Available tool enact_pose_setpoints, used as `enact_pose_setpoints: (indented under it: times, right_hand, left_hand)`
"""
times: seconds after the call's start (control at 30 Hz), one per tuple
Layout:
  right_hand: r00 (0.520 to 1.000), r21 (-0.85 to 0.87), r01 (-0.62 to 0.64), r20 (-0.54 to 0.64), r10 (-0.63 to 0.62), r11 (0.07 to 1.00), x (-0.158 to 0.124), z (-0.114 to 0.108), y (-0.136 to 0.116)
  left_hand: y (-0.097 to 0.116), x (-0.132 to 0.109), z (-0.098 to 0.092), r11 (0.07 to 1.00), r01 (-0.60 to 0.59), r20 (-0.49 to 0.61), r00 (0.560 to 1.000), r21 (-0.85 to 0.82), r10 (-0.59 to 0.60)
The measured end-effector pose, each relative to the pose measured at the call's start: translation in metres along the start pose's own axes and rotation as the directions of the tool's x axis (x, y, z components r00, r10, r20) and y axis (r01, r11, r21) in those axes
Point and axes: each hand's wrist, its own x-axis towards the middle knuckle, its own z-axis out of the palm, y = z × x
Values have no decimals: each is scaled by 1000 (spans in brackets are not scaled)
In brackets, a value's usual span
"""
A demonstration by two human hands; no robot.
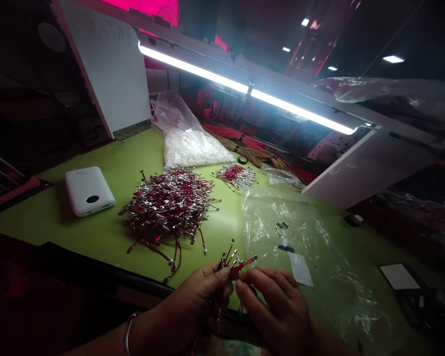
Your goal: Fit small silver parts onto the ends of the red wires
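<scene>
Short red wires with crimped metal terminals (pixel 233 267) stick out of my left hand (pixel 205 287), whose thumb and fingers are closed around the bunch. Some of their ends hang below the palm in shadow. My right hand (pixel 274 301) meets them from the other side, thumb and forefinger pinched at the red wires; its fingertips partly hide the spot. Beyond my hands, a large heap of the same terminal wires (pixel 170 200) lies on the green table (pixel 133 262), a few strands straggling towards the front edge. A smaller pile of terminal wires (pixel 235 174) is farther back.
A white power bank (pixel 90 190) lies at the left. Behind the heap stands a clear bag of small white parts (pixel 195 148), near bundled long wires (pixel 244 143). Flat clear plastic (pixel 282 212) with small dark pieces covers the right side, under a lit tube lamp (pixel 304 111).
</scene>
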Motion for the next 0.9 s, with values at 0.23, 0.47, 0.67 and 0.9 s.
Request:
enact_pose_setpoints:
  times: [0.23, 0.47, 0.67, 0.9]
  right_hand:
    - [998, -64, 57, 38, -55, 996, -1, 9, -6]
    - [991, -72, 92, 109, -84, 993, 5, 1, -6]
    - [985, -11, -138, -102, 136, 990, -3, 5, -4]
    - [761, 564, -604, 201, 616, 562, -1, 18, 5]
  left_hand:
    - [-4, 4, -1, 999, 40, 19, 999, -22, -40]
    - [3, 2, 6, 977, 141, 75, 989, -159, -130]
    - [3, 1, -1, 989, 144, 174, 975, -19, -138]
    - [2, -3, -2, 961, 268, 201, 940, 67, -276]
